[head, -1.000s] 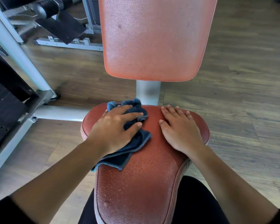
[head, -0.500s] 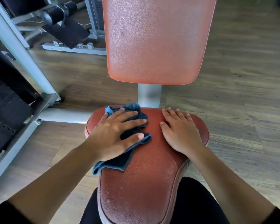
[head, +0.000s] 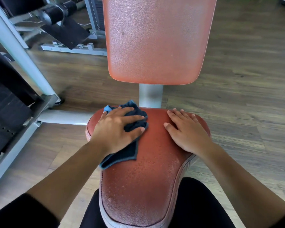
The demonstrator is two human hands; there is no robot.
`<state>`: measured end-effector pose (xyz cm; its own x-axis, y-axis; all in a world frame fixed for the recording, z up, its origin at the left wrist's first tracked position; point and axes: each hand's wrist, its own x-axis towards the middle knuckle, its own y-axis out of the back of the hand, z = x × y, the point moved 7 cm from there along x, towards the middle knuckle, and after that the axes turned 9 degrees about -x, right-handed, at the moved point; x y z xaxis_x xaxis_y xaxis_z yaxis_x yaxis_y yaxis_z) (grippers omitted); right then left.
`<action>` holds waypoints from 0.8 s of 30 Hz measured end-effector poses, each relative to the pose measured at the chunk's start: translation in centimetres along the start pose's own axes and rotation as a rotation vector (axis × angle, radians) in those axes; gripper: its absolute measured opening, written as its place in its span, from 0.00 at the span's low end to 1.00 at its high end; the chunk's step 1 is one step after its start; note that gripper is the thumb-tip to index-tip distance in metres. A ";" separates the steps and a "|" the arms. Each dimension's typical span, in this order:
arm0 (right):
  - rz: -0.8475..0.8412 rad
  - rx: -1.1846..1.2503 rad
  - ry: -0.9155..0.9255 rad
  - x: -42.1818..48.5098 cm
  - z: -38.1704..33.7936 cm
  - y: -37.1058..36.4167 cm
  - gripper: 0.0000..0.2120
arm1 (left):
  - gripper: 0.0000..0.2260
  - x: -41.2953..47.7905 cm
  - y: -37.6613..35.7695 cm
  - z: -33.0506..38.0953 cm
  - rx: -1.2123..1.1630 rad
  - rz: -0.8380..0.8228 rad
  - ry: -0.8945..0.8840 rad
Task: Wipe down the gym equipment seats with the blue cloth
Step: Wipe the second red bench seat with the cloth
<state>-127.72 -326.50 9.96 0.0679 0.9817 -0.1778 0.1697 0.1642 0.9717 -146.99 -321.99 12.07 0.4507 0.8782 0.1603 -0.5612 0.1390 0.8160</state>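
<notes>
my left hand [head: 117, 129] lies flat, grip wide, fingers spread to press the blue cloth [head: 122, 156] onto the seat [head: 146, 186] at its far left corner, so more fabric rubs. my right hand [head: 187, 131] rests flat on the far right, holding nothing, probably to brace me.

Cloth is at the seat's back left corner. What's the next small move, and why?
Probably pull the cloth toward you along the seat: the left hand presses it flat at the back, and droplets speckle the front half. The right hand rests on the back right.
</notes>
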 end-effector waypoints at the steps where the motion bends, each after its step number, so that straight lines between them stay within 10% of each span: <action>1: -0.002 0.002 0.001 -0.3 0.3 0.1 0.27 | 0.22 0.9 -0.2 -0.2 0.046 -0.004 0.054; 11: 0.016 0.013 -0.034 -2.0 3.0 0.2 0.29 | 0.28 -0.1 -2.4 4.0 0.027 -0.186 -0.119; 17: 0.050 -0.022 -0.055 -2.6 3.9 0.2 0.29 | 0.20 5.1 -4.2 2.9 0.217 -0.166 0.081; 24: 0.050 -0.050 -0.065 -3.5 4.2 0.2 0.29 | 0.25 1.4 -5.0 6.8 0.105 -0.306 -0.221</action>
<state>-123.78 -330.26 10.09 0.1387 0.9808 -0.1373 0.1149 0.1218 0.9859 -138.83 -324.55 12.04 0.7310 0.6824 0.0073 -0.3092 0.3217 0.8950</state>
